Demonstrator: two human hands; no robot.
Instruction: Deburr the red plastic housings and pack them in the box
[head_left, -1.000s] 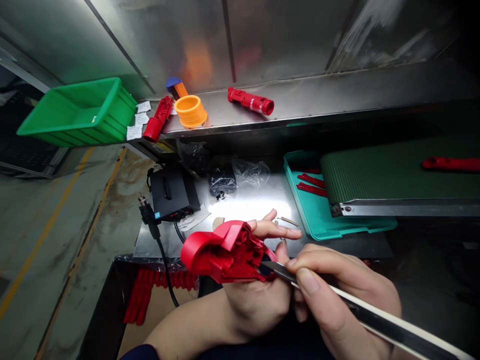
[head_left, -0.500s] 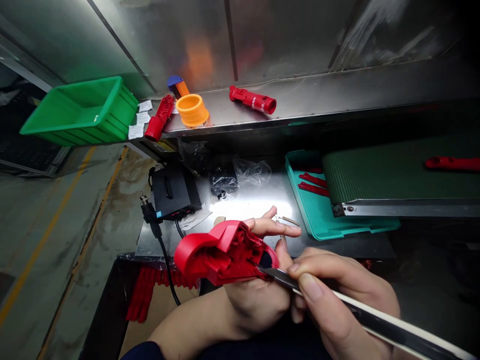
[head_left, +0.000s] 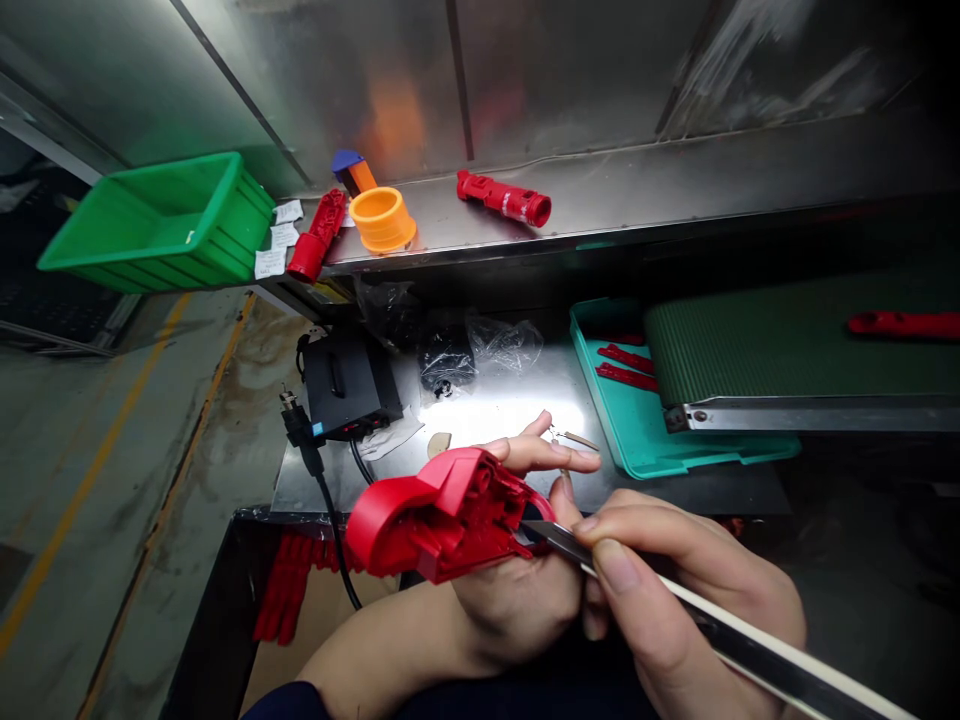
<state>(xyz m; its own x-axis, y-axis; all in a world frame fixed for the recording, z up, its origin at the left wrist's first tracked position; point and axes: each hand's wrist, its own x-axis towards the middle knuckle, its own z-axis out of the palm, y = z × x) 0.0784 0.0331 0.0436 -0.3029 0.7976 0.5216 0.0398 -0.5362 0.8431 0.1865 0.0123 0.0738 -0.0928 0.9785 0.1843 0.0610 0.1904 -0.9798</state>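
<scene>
Upper left: one green bin [head_left: 232, 232]; upper middle: one orange ring [head_left: 391, 232], two red tubular parts [head_left: 504, 198]; lower middle: one red housing [head_left: 457, 515], one knife [head_left: 787, 668].

A dark navy sleeve [head_left: 286, 703] shows, its edge curved.

My feed shows me a green bin [head_left: 238, 235] left of an orange ring [head_left: 386, 232] on a metal shelf [head_left: 637, 190]. Below, I make out a black box [head_left: 352, 385] and a teal tray [head_left: 637, 440] well right of it.

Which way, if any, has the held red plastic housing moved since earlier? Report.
Yes: the held housing has shifted slightly left and down in view, judged against the black handled box.
</scene>
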